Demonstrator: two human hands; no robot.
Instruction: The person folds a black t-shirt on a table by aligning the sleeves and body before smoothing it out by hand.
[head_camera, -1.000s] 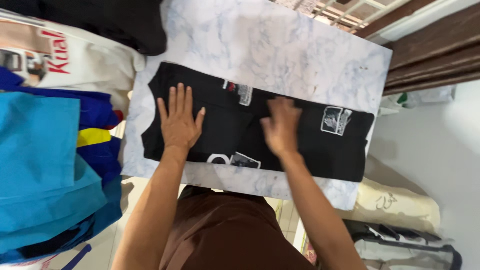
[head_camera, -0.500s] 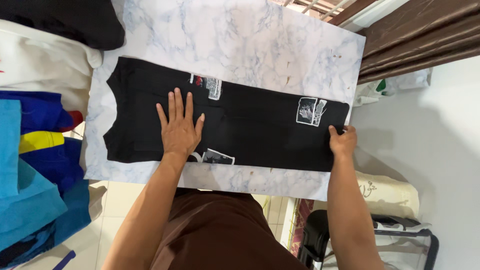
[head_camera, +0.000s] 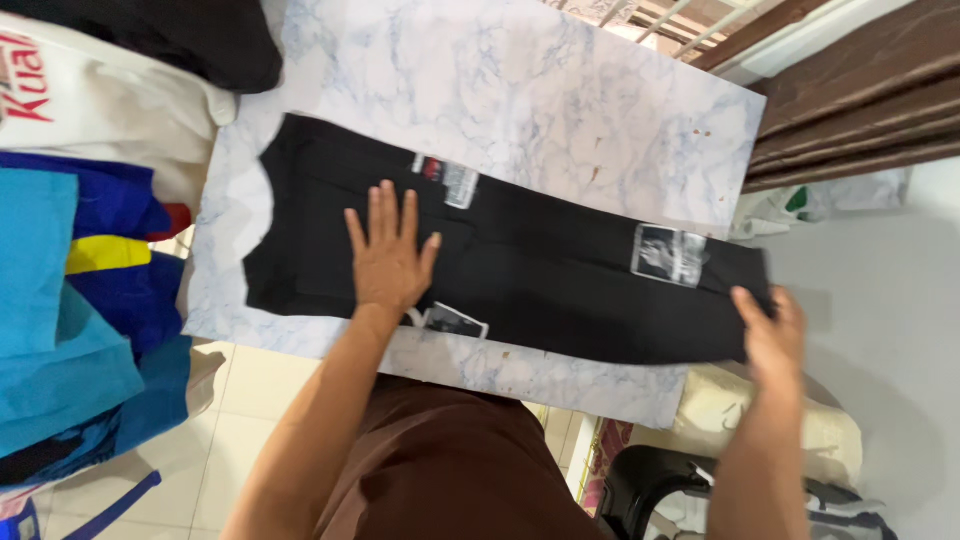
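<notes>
While the left hand (head_camera: 388, 262) lies flat with fingers spread on the middle of the black T-shirt (head_camera: 520, 265), pinning it down, the right hand (head_camera: 770, 325) closes its fingers on the shirt's far right end, just past the edge of the desk (head_camera: 520, 90). The two hands are well apart, one at each part of the garment. The shirt lies along the marble-patterned desk as a long narrow strip, its sides apparently already folded in, with small white printed patches (head_camera: 668, 254) showing on top. By the look of it, the lengthwise folds are done and the crosswise fold is not yet made. To the left sits a pile of other clothes: blue garments (head_camera: 70, 330), a white shirt (head_camera: 110, 110) and something black (head_camera: 190, 35). A brown curtain (head_camera: 860, 100) hangs at the upper right.
</notes>
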